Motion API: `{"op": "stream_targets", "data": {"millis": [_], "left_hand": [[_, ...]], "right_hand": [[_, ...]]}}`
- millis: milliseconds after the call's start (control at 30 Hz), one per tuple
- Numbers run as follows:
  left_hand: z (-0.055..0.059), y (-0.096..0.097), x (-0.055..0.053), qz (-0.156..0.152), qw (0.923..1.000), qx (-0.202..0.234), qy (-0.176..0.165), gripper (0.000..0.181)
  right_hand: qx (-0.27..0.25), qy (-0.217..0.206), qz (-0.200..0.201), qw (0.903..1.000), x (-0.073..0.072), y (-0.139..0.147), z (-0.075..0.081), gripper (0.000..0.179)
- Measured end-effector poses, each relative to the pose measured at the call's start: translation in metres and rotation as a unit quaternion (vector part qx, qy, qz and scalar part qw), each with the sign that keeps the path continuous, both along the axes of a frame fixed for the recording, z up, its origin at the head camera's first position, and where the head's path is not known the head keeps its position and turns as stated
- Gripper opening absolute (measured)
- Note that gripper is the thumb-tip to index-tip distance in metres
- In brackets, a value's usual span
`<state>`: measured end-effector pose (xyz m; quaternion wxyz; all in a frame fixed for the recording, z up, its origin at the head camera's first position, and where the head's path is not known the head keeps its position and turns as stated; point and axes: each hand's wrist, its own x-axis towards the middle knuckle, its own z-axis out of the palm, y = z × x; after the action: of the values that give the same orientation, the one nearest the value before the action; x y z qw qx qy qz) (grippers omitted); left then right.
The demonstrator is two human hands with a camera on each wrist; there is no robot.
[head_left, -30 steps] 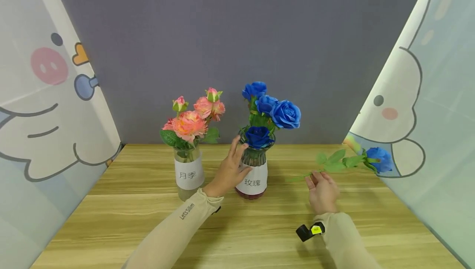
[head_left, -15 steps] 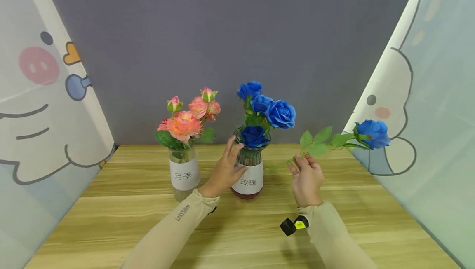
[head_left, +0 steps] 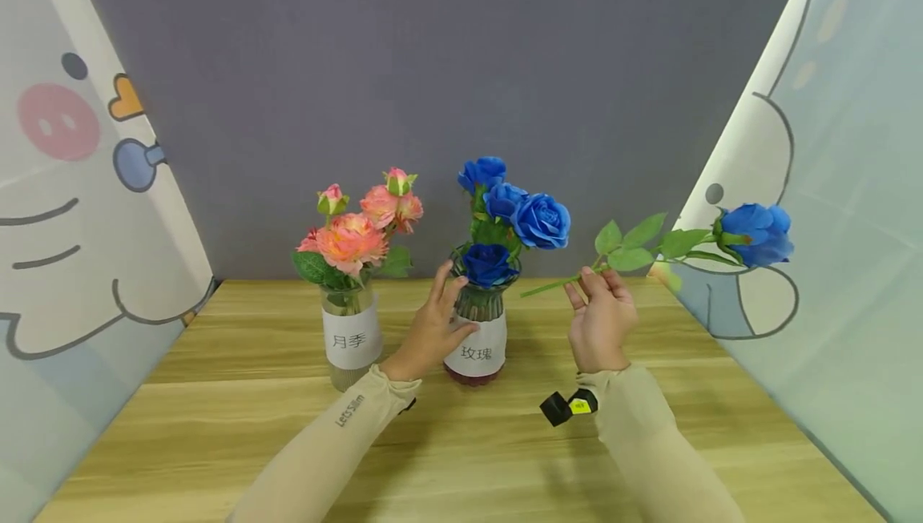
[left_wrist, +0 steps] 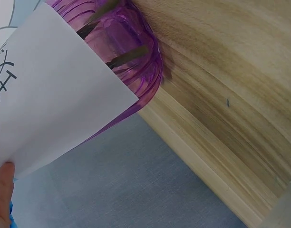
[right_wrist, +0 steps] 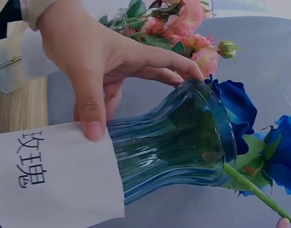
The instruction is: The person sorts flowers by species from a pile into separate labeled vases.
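Observation:
My left hand (head_left: 431, 331) holds the ribbed glass vase (head_left: 481, 303) from its left side. In the right wrist view its fingertips are at the vase rim (right_wrist: 207, 102) and its thumb presses the white paper label (right_wrist: 74, 175). Several blue roses (head_left: 541, 220) stand in this vase, whose base shows purple (left_wrist: 152, 57) in the left wrist view. To the right, my right hand (head_left: 604, 323) pinches the green stem of a single blue rose (head_left: 757, 235), raised above the table. Its bloom points right, and the bare stem end (head_left: 534, 291) points left, close to the vase.
A clear glass vase (head_left: 344, 379) of pink flowers (head_left: 353, 241), also with a paper label, stands left of the blue roses. Behind the wooden table (head_left: 461, 459) rises a grey panel (head_left: 447, 66). Cartoon-printed panels (head_left: 858, 267) flank both sides.
My right hand has lifted the single blue rose and brought it left, its stem end nearer the vase. The left hand has kept its place on the vase. The view has shifted slightly.

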<state>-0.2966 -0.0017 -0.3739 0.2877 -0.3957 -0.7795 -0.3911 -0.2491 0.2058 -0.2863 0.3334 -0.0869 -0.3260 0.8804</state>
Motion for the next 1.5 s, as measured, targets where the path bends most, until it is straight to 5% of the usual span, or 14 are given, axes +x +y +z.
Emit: {"op": "stream_targets", "data": {"millis": [567, 1167, 1500], "left_hand": [[0.001, -0.001, -0.001, 0.009, 0.9996, 0.000, 0.027, 0.085], [0.000, -0.002, -0.003, 0.008, 0.9992, -0.001, 0.040, 0.086], [0.000, -0.001, -0.003, 0.004, 0.9993, -0.001, 0.036, 0.088]], "right_hand": [[0.015, -0.010, -0.051, 0.9985, -0.021, -0.008, 0.031, 0.018], [0.085, -0.006, -0.072, 0.9938, -0.031, -0.034, 0.026, 0.014], [0.114, -0.018, -0.063, 0.9913, -0.037, -0.052, 0.009, 0.013]]}}
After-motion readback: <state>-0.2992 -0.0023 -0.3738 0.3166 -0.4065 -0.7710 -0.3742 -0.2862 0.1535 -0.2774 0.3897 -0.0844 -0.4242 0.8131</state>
